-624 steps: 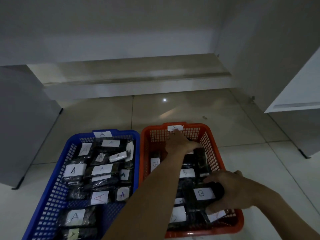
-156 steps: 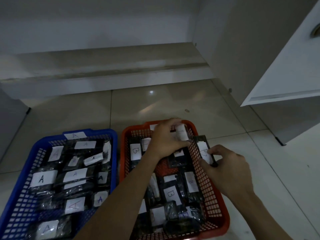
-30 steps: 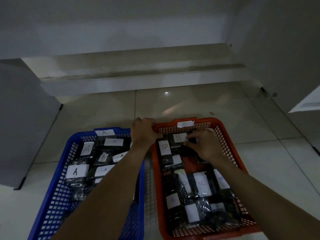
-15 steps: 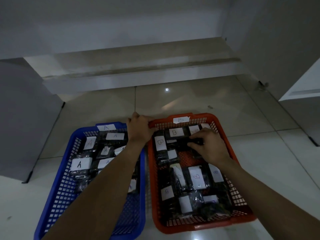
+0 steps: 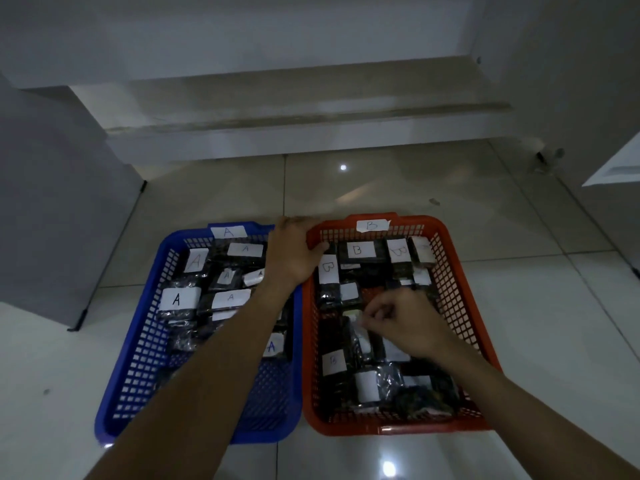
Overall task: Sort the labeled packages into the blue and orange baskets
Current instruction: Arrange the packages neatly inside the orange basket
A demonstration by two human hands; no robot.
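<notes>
Left hand [image 5: 294, 252] curled over far corner of orange basket [image 5: 460, 292], apparently to steady it; right hand [image 5: 403, 323], grip pinching a labeled package [image 5: 358, 327] mid-basket; A-packages [image 5: 180, 299] sorted in blue basket [image 5: 145, 344] alongside, on floor.

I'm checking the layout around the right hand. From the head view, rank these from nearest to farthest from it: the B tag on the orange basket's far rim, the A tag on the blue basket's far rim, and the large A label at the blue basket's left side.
1. B tag, far rim of the orange basket, beyond the right hand.
2. A tag, far rim of the blue basket, up-left.
3. Large A label, far left.
</notes>
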